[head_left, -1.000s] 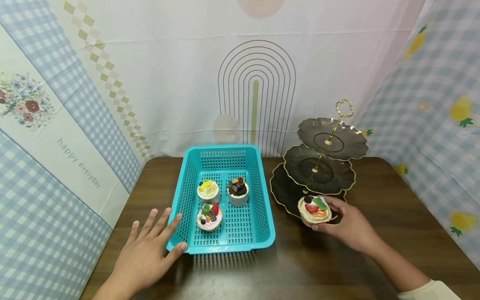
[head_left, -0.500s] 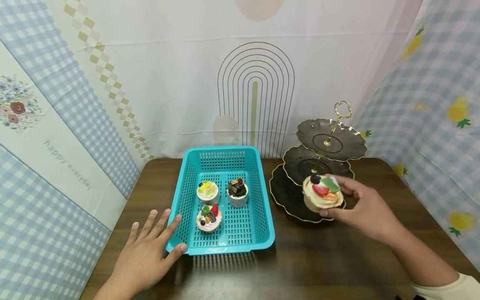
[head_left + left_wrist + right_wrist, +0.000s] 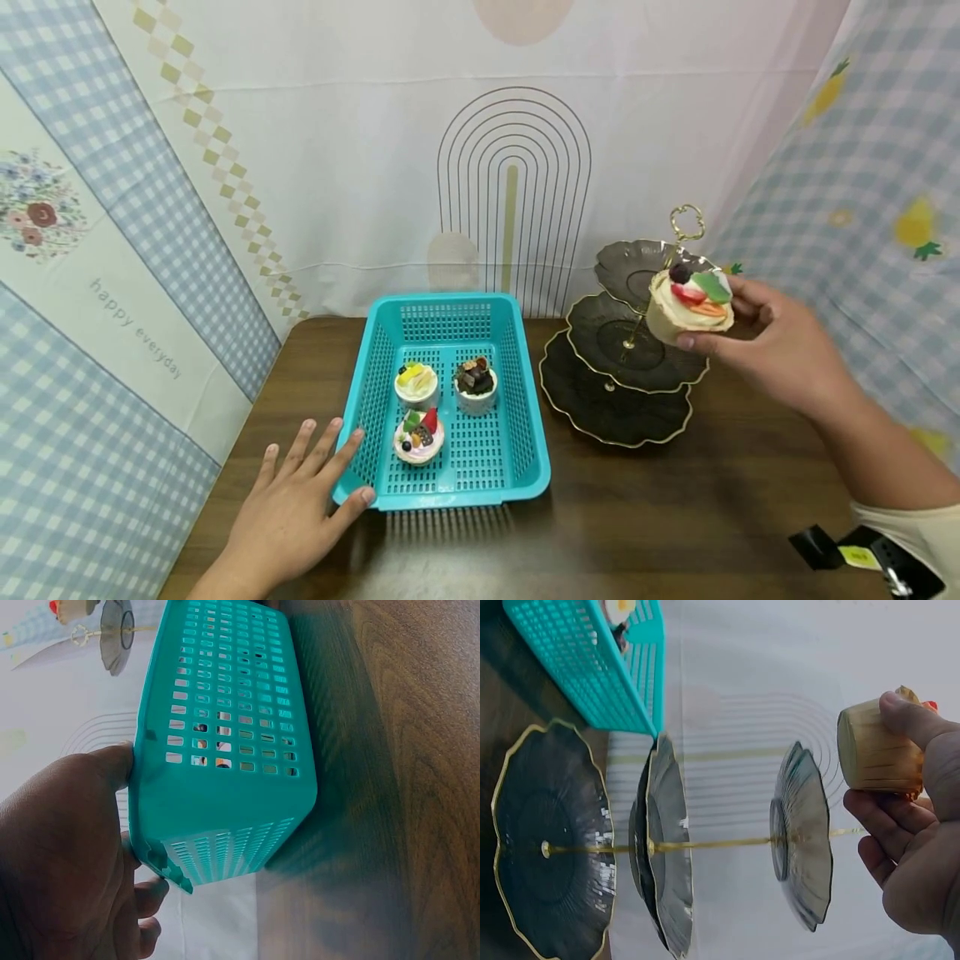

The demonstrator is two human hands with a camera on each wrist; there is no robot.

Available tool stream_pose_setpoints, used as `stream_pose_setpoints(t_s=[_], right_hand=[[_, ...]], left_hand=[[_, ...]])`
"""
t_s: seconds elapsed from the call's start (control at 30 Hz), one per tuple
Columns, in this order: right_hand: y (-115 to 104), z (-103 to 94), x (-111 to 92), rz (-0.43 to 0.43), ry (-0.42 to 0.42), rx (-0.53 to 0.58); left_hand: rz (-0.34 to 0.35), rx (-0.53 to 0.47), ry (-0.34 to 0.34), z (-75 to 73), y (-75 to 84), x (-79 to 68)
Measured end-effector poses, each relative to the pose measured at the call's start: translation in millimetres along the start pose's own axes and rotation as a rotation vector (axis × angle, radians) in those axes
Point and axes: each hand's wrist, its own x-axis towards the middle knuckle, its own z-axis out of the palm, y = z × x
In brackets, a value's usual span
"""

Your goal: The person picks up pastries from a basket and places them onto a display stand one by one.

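Observation:
My right hand (image 3: 783,350) grips a cupcake (image 3: 688,310) topped with cream, a dark berry, strawberry, a green piece and an orange slice. It holds the cupcake in front of the top tier of a three-tiered stand (image 3: 626,408), overlapping that plate in the head view. In the right wrist view the cupcake's pale wrapper (image 3: 877,754) sits between thumb and fingers, above the top plate (image 3: 806,836). My left hand (image 3: 288,504) lies with spread fingers at the near left corner of a turquoise basket (image 3: 534,433), touching its rim (image 3: 142,787).
Inside the basket are a yellow-topped cupcake (image 3: 416,381), a chocolate-topped cupcake (image 3: 476,386) and a pink cream cupcake (image 3: 418,437). The stand has gold edges and a gold handle (image 3: 687,222). Patterned cloths hang behind the brown table (image 3: 600,533) and at both sides.
My right hand has lifted the cupcake from beside the bottom tier up and to the right, to the height of the top plate. My left hand and the basket have stayed put.

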Motion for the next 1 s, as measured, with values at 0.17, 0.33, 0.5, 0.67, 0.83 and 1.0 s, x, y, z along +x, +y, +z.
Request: stream_pose_setpoints(t_s=[0.17, 0.33, 0.5, 0.67, 0.83, 1.0], right_hand=[[4.6, -0.5, 17.5, 0.054, -0.015, -0.007], [7.8, 1.6, 29.0, 0.091, -0.026, -0.027], [10.1, 2.9, 37.3, 0.08, -0.04, -0.03], [14.1, 5.3, 41.8, 0.085, -0.067, -0.051], [15.9, 7.6, 43.5, 0.103, -0.083, -0.06], [15.9, 8.6, 46.8, 0.118, -0.098, -0.077]], left_hand=[[-0.002, 0.001, 0.0, -0.3, 0.0, 0.6], [-0.005, -0.001, -0.002, 0.0, 0.5, 0.3], [-0.005, -0.003, 0.002, 0.0, 1.0, 0.0], [-0.003, -0.005, 0.003, 0.5, 0.8, -0.5], [-0.004, -0.006, 0.002, 0.5, 1.0, -0.3], [-0.006, -0.007, 0.003, 0.3, 1.5, 0.2]])
